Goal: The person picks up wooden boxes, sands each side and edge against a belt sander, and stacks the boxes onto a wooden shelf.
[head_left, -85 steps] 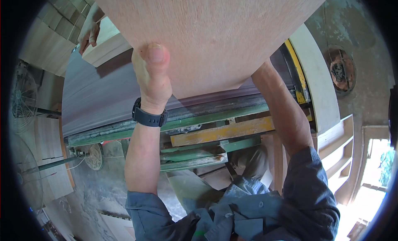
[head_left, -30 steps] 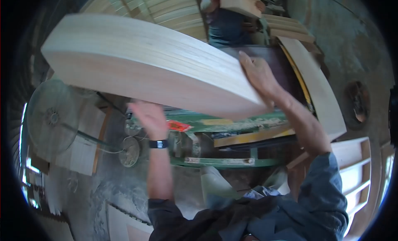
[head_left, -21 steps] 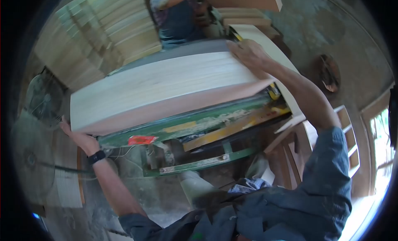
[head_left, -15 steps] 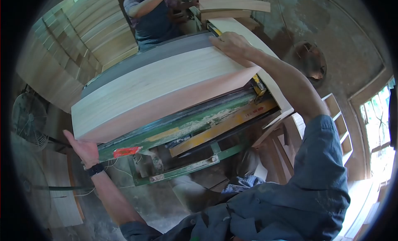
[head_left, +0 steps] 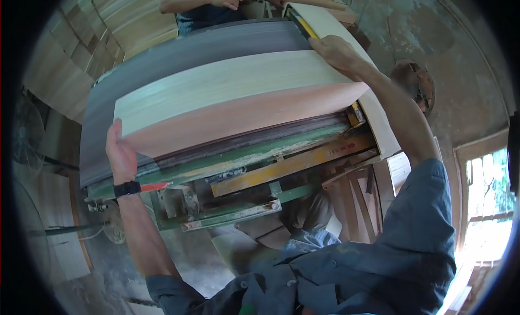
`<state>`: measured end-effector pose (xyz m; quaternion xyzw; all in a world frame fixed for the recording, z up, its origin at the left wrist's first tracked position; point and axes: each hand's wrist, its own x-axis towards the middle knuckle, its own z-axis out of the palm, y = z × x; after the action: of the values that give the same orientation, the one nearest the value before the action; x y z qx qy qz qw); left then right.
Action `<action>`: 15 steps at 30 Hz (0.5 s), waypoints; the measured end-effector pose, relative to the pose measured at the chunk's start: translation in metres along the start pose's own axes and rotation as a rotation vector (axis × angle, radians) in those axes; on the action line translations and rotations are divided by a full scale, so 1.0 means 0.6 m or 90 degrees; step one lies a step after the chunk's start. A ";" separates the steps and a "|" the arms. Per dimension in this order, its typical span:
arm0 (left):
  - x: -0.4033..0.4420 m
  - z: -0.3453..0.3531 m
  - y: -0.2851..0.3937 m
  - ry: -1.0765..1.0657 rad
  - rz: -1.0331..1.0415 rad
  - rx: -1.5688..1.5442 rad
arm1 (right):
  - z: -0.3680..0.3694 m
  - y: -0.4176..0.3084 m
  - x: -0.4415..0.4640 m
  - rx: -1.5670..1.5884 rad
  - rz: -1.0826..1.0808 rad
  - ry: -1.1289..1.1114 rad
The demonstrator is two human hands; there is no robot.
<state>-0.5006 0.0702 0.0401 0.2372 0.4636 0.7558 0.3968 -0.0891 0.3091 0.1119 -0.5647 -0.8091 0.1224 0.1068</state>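
A long wooden board (head_left: 233, 90), pale on top with a pinkish near side, lies across a grey sanding belt (head_left: 211, 41) on a green machine (head_left: 254, 147). At the board's left end, my left hand (head_left: 123, 155) is closed on the near corner, its thumb side up; part of its fingers is hidden. A dark watch (head_left: 127, 189) is on that wrist. My right hand (head_left: 337, 54) grips the far right corner, fingers bent over the edge and partly out of sight. Beside it runs a pale side panel (head_left: 336, 30) with a yellow strip (head_left: 304, 25).
Across the machine stands a co-worker (head_left: 206, 9), hands near the far edge. Stacked boards (head_left: 130, 17) fill the far left. A fan (head_left: 27, 128) stands at left; a round fixture (head_left: 414, 82) is on the right wall. Below the bed sits a yellow-painted beam (head_left: 287, 166).
My left hand, palm spread against the board's end before, now closes on its corner. The board sits farther right, baring more grey belt at left. The view has shifted too.
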 end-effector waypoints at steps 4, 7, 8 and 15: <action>0.002 0.007 -0.003 0.017 0.002 -0.012 | -0.004 -0.005 0.002 -0.055 -0.056 0.023; 0.012 0.001 -0.014 0.040 0.038 -0.016 | -0.001 -0.001 0.006 -0.055 -0.061 0.035; 0.010 -0.001 -0.014 0.042 0.045 -0.014 | 0.002 0.000 0.008 -0.062 -0.071 0.052; 0.008 0.001 -0.016 0.094 0.080 -0.012 | -0.005 -0.036 -0.023 0.074 0.019 0.010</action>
<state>-0.4995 0.0769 0.0318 0.2056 0.4684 0.7992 0.3155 -0.1025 0.2894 0.1211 -0.5705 -0.7912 0.1665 0.1442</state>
